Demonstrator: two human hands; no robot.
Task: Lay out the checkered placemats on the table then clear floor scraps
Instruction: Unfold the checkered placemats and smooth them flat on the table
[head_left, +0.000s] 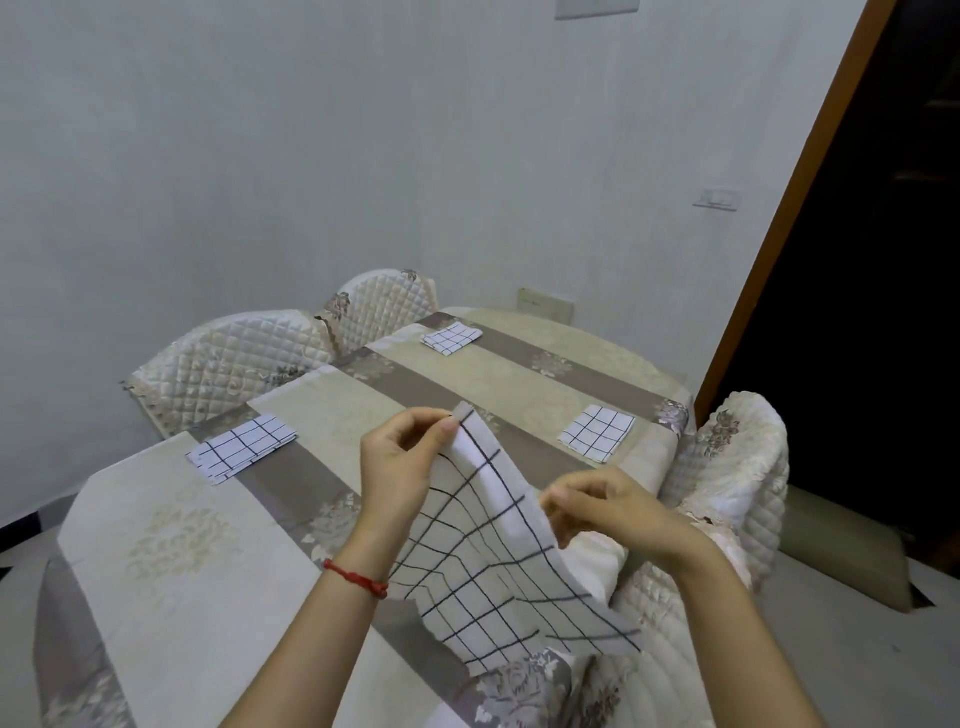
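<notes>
A white cloth placemat with thin black squares (498, 561) is held up in the lower middle of the frame, over the near end of the table with the beige and grey flowered cloth (171, 545). Its top edge is pinched by the left hand (400, 467) at one corner and by the right hand (608, 509) at the other. Three folded checkered placemats lie flat on the table: one at the left (241, 448), one at the far end (451, 338), one at the right (597, 432).

Table: my table (171, 545), under a beige-and-taupe floral cloth.
On it: three folded checkered placemats (all flat) — near left (241, 448), far (451, 338), right (596, 432).
</notes>
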